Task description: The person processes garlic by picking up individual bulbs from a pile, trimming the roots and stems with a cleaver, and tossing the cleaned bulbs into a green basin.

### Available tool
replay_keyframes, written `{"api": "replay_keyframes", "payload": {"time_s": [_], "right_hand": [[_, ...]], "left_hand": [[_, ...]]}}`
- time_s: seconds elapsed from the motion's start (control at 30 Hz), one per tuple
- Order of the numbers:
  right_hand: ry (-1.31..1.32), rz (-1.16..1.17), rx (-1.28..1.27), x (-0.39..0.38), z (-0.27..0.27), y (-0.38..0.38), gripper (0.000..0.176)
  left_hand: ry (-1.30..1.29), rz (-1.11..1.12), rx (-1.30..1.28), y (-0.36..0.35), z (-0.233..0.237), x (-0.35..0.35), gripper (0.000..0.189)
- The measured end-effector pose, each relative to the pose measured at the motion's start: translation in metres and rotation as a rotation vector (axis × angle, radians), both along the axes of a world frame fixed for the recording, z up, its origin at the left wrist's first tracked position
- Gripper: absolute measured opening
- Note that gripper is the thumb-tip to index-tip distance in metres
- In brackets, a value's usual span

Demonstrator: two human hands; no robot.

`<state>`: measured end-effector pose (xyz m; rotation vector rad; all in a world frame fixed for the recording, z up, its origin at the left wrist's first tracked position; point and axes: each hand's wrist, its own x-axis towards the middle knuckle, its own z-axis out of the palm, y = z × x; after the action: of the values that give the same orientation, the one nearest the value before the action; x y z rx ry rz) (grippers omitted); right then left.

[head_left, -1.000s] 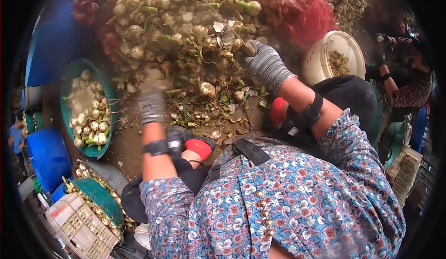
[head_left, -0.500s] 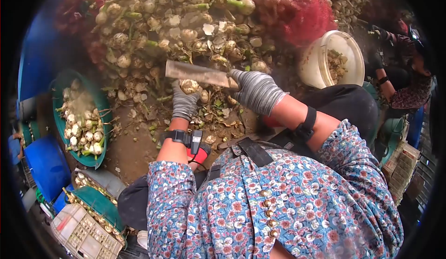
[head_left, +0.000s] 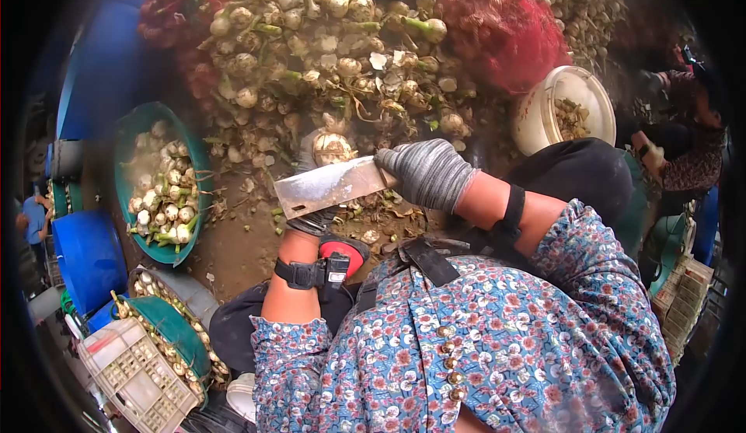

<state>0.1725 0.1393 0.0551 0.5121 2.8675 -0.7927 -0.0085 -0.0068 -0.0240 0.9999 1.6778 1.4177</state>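
My right hand [head_left: 431, 172], in a grey knit glove, is closed round the handle of a broad-bladed cleaver [head_left: 330, 186]. The blade points left and lies across the front of my left hand [head_left: 313, 221], which is gloved the same way. My left hand is wrapped round a garlic bulb [head_left: 332, 147], held just beyond the blade's far edge; some of its fingers are hidden behind the blade. Past both hands rises a heap of garlic bulbs [head_left: 303, 52], several with green stems. Trimmings lie on the ground below the hands.
On the left stands a green basin [head_left: 200, 200] holding cleaned bulbs, with a blue tub [head_left: 89, 258] and a pale crate [head_left: 140, 375] nearer. A white bucket [head_left: 536, 118] with scraps and a red mesh sack [head_left: 505, 33] are at right. Another person [head_left: 684, 137] sits far right.
The cleaver has come down toward me, from above the bulb to in front of my left hand. The bulb now sits more upright, beyond the blade. The view has shifted slightly.
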Motion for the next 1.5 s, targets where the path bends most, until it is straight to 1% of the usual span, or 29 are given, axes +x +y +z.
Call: {"api": "replay_keyframes", "payload": {"time_s": [0.13,0.23,0.27,0.3,0.33,0.37,0.4,0.43,0.5,0.53,0.57,0.6,0.73,0.77,0.8,0.87,0.9,0.93,0.97,1.0,1.07,1.1,1.2,1.27,1.3,1.33,1.37,1.47,1.5], "right_hand": [[0.002,-0.027,0.023,0.006,-0.018,0.001,0.025],[0.009,-0.039,0.018,0.013,-0.024,0.008,0.025],[0.024,-0.051,0.014,0.016,-0.03,0.01,0.025],[0.039,-0.062,0.009,0.015,-0.029,0.012,0.024],[-0.229,-0.246,0.028,0.012,-0.026,0.022,0.022],[-0.292,-0.488,-0.024,0.017,-0.061,0.05,0.025],[-0.259,-0.505,0.002,0.027,-0.068,0.068,0.028],[-0.23,-0.517,0.028,0.032,-0.07,0.075,0.031],[-0.114,-0.565,-0.027,0.019,-0.029,0.055,0.036],[-0.058,-0.52,-0.047,0.019,-0.034,0.049,0.038],[0.03,-0.498,-0.071,0.015,-0.032,0.039,0.04],[0.039,-0.494,-0.143,0.011,-0.031,0.03,0.04],[0.041,-0.34,-0.225,0.001,-0.016,0.009,0.032],[0.071,-0.313,-0.238,0.002,-0.007,0.001,0.032],[0.061,-0.283,-0.25,0.0,-0.005,-0.003,0.034],[0.011,-0.196,-0.162,-0.002,-0.005,-0.008,0.038],[-0.019,-0.165,-0.123,-0.005,-0.007,-0.01,0.04],[0.017,-0.174,-0.128,-0.005,-0.011,-0.012,0.041],[0.063,-0.175,-0.138,-0.005,-0.016,-0.014,0.043],[-0.008,-0.195,-0.168,-0.01,-0.008,-0.015,0.046],[-0.014,-0.169,-0.14,-0.016,-0.017,-0.015,0.045],[-0.012,-0.177,-0.134,-0.019,-0.016,-0.016,0.044],[0.095,-0.16,-0.111,-0.021,-0.017,-0.023,0.041],[0.101,-0.13,-0.095,-0.022,-0.01,-0.027,0.037],[0.121,-0.107,-0.07,-0.023,-0.009,-0.029,0.035],[0.112,-0.097,-0.079,-0.025,-0.007,-0.031,0.033],[0.109,-0.085,-0.09,-0.027,-0.004,-0.032,0.031],[0.029,-0.16,-0.093,-0.029,-0.015,-0.027,0.033],[-0.003,-0.211,-0.116,-0.03,-0.022,-0.023,0.033]], "left_hand": [[0.604,-0.13,-0.145,-0.017,-0.006,0.008,0.049],[0.853,-0.183,-0.013,-0.016,-0.046,-0.001,0.052],[0.929,-0.201,0.15,-0.01,-0.043,-0.005,0.051],[0.91,-0.208,0.164,-0.005,-0.026,0.002,0.052],[0.624,-0.166,0.087,-0.003,-0.007,0.012,0.053],[0.221,-0.081,0.043,0.002,0.022,0.028,0.055],[0.098,-0.036,0.035,0.004,0.043,0.036,0.057],[0.367,-0.039,0.087,0.007,0.061,0.038,0.063],[0.181,0.026,0.032,0.009,0.043,0.027,0.067],[0.544,0.07,0.023,0.01,0.04,0.017,0.067],[0.249,0.191,-0.08,0.015,0.032,0.018,0.063],[-0.24,0.329,-0.027,0.021,0.041,0.013,0.059],[-0.395,0.452,0.071,0.02,0.031,-0.019,0.047],[-0.995,0.519,0.233,0.021,0.054,-0.017,0.047],[-1.011,0.545,0.243,0.018,0.051,-0.027,0.045],[-0.91,0.543,0.224,0.007,0.007,-0.041,0.035],[-1.122,0.499,0.174,0.003,0.007,-0.05,0.027],[-0.707,0.511,0.177,-0.002,0.003,-0.044,0.046],[-0.583,0.443,0.194,0.0,-0.008,-0.051,0.048],[-0.918,0.488,0.286,-0.003,-0.017,-0.055,0.044],[-0.532,0.558,0.161,-0.005,-0.012,-0.051,0.04],[-0.857,0.573,0.241,0.003,0.037,-0.036,0.039],[-0.838,0.685,0.346,-0.003,0.022,-0.044,0.029],[-0.787,0.552,0.066,-0.016,0.009,-0.045,0.034],[-1.092,0.487,0.123,-0.014,0.018,-0.047,0.034],[-1.195,0.459,0.167,-0.018,0.027,-0.037,0.037],[-1.163,0.519,0.141,-0.015,0.032,-0.029,0.038],[-1.262,0.28,0.12,-0.011,0.078,-0.002,0.041],[-1.263,0.297,0.097,-0.019,0.062,0.0,0.038]]}}
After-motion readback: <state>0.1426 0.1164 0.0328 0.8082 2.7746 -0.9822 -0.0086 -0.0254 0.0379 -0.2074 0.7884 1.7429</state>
